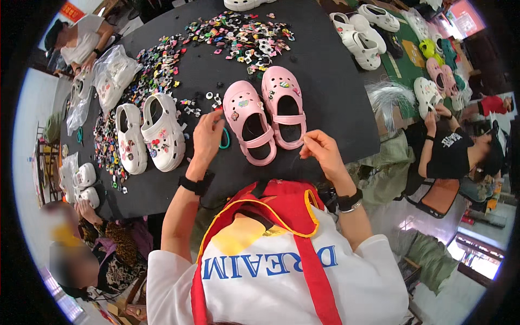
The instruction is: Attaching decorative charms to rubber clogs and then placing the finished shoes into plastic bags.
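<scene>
Two pink clogs (250, 122) stand side by side on the black table before me, toes pointing away, with small colourful charms on their uppers. My left hand (207, 138) is beside the left clog, its fingers curled together near the toe's outer side; anything in them is hidden. At the right clog's heel, my right hand (323, 154) has thumb and fingertips pressed together, and whatever they pinch is too small to make out. A teal loop (225, 138), like a scissors handle, lies between my left hand and the left clog.
White clogs with charms (163, 132) stand at left. Loose charms (238, 35) cover the far and left table (200, 70). A plastic bag (115, 73) holds more clogs. People work at the left and right; white clogs (360, 40) and clear strands (390, 100) lie at right.
</scene>
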